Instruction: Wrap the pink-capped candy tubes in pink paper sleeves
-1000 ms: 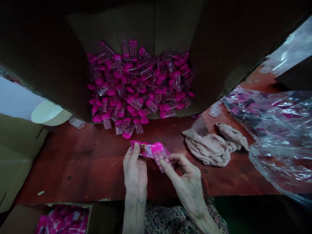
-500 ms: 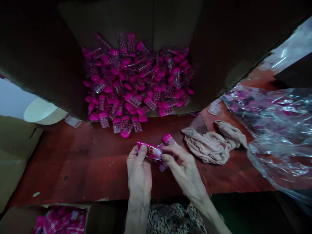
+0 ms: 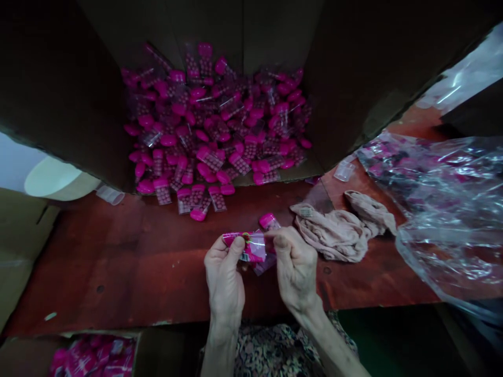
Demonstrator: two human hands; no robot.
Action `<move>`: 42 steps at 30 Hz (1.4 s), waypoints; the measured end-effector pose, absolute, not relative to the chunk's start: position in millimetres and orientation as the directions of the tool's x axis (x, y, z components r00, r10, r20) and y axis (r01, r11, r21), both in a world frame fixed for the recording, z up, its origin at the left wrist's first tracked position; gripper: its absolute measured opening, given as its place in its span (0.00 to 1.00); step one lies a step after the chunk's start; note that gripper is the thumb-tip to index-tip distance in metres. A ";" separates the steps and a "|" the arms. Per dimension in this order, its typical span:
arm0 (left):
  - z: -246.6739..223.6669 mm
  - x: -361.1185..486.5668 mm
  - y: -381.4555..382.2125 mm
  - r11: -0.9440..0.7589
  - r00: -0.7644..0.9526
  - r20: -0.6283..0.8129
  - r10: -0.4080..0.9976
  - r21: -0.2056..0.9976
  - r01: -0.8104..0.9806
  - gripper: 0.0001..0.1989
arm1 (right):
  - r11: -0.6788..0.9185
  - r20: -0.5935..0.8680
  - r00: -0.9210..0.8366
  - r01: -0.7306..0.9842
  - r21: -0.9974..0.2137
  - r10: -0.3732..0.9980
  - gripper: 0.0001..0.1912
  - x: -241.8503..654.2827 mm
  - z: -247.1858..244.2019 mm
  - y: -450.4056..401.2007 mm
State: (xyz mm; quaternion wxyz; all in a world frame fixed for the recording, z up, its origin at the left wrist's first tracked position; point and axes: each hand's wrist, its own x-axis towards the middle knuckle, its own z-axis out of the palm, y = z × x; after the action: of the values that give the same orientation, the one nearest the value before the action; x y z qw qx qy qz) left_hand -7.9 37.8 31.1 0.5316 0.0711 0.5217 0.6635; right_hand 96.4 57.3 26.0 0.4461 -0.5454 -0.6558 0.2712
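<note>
My left hand (image 3: 225, 280) pinches a shiny pink printed wrapper (image 3: 255, 246) between thumb and fingers, above the red table. The wrapper's right end faces my right hand (image 3: 296, 264). That hand is mostly curled, with its index fingertip at or very close to the wrapper's end; anything inside its fingers is hidden. Behind the hands lies a clear container with a pink cap (image 3: 269, 221), partly covered by my right hand. Another pink wrapper (image 3: 265, 264) lies beneath the held one, mostly hidden.
A large cardboard box (image 3: 349, 104) holds many pink-capped containers of small balls (image 3: 210, 157), some spilling onto the red table (image 3: 157, 262). A beige cloth (image 3: 334, 230) and a clear plastic bag (image 3: 444, 225) lie right. A lower-left box holds pink wrappers (image 3: 96, 358).
My right hand has drawn slightly right and curled its fingers. The wrapper in my left hand has turned, showing more of its face. The view has shifted slightly.
</note>
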 end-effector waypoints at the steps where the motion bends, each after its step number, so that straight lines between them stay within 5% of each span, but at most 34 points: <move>1: 30.9 -8.6 38.4 0.119 -0.424 -0.490 0.762 0.749 -0.652 0.11 | 0.245 0.300 0.002 0.574 -0.781 0.954 0.15 101.3 22.0 61.9; 5: 30.0 -12.3 40.6 0.111 -0.440 -0.543 0.715 0.710 -0.695 0.15 | 0.117 0.225 0.018 0.812 -0.572 0.974 0.13 113.4 -0.4 77.7; 10: 29.1 -14.9 42.2 0.063 -0.481 -0.541 0.690 0.707 -0.704 0.14 | 0.049 0.111 0.040 0.712 -0.700 0.993 0.06 112.1 -7.3 77.0; 15: 23.7 -14.7 42.8 0.043 -0.522 -0.520 0.676 0.735 -0.677 0.13 | -0.086 -0.068 0.068 0.315 -0.945 0.995 0.10 113.3 22.5 61.0; 18: 20.1 -13.7 42.7 0.043 -0.539 -0.498 0.679 0.760 -0.648 0.12 | -0.140 -0.126 0.104 0.145 -0.980 0.987 0.11 110.5 38.6 49.1; 32: 22.5 1.2 40.4 -0.010 -0.581 -0.337 0.741 0.859 -0.511 0.06 | 0.010 0.018 0.015 0.438 -0.899 1.000 0.08 108.7 46.6 38.7; 38: 24.3 3.1 43.1 0.046 -0.407 -0.466 0.786 0.701 -0.712 0.06 | 0.181 0.244 0.036 0.571 -0.801 0.969 0.08 106.2 37.4 35.7; 42: 21.7 -1.7 45.1 0.086 -0.336 -0.540 0.772 0.612 -0.786 0.07 | 0.183 0.211 -0.010 0.540 -0.821 0.977 0.07 104.9 32.5 36.1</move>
State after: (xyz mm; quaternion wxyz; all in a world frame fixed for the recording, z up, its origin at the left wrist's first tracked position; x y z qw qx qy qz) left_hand -1.7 45.1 21.7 0.5762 -0.0079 0.4592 0.6761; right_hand 104.9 36.1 32.5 0.4010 -0.5782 -0.6563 0.2724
